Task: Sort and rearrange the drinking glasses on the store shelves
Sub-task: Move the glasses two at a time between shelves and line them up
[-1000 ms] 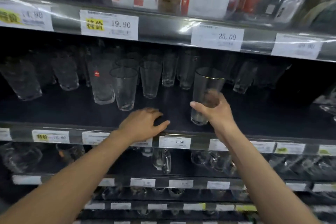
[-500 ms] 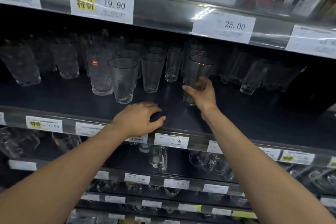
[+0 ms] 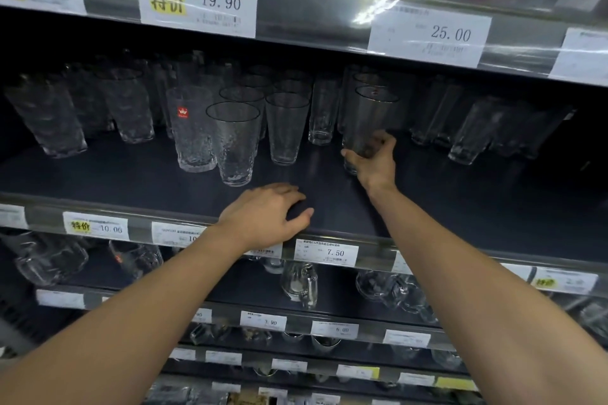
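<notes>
Head view: the right hand (image 3: 373, 163) grips a tall clear glass (image 3: 370, 118) low on its wall, thumb on the left side, fingers (image 3: 383, 141) curled round the right side and pressed against it. The glass stands upright, well back on the dark shelf (image 3: 131, 174), in front of more tall glasses of its kind; whether its base touches the shelf cannot be told, as the hand hides it. Just left of it stands a narrow glass (image 3: 322, 112), and beyond that a tapered glass (image 3: 286, 126).

The left hand (image 3: 266, 217) lies palm down at the front edge of the same shelf, fingers bent and close together, thumb tip pointing right; it holds nothing that can be seen. Behind it, apart from it, a textured tumbler (image 3: 234, 143) stands nearest the front, touching or just beside a stickered glass (image 3: 190, 128) with a red label. Further left are two more textured glasses (image 3: 49, 118), leaning in the wide-angle picture.

To the right of the held glass, well apart, more glasses (image 3: 473, 128) stand in shadow and are hard to make out.

On the rail below the left hand a price tag (image 3: 325, 251) reads 7.50; another tag (image 3: 95, 226) to the left reads 10.00. The rail above carries tags reading 19.90 (image 3: 199, 2) and 25.00 (image 3: 429, 34). Lower shelves hold mugs (image 3: 299, 284) and other glassware, blurred.
</notes>
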Demonstrator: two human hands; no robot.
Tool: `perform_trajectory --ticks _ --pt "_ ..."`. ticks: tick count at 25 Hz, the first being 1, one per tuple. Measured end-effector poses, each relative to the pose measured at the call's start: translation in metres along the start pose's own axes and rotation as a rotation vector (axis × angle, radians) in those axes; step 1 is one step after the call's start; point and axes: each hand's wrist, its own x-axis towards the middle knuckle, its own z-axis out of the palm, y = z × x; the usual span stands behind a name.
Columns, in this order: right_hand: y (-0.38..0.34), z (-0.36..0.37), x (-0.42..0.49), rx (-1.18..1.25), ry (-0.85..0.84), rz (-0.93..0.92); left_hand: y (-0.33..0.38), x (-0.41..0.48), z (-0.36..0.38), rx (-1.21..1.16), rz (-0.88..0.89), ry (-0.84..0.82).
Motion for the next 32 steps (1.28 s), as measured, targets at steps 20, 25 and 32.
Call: perform_trajectory --ticks 20,25,32 --pt "0.002 -0.002 0.000 -0.003 -0.018 0.015 0.002 -0.002 -0.002 0.009 0.003 0.035" --pt "0.002 -0.003 -0.001 0.009 -0.020 0.005 0.001 -0.001 -0.001 -0.001 0.007 0.030" --pt "0.000 -0.009 0.000 -0.050 -0.050 0.070 0.003 -0.003 -0.004 -0.047 0.002 0.028"
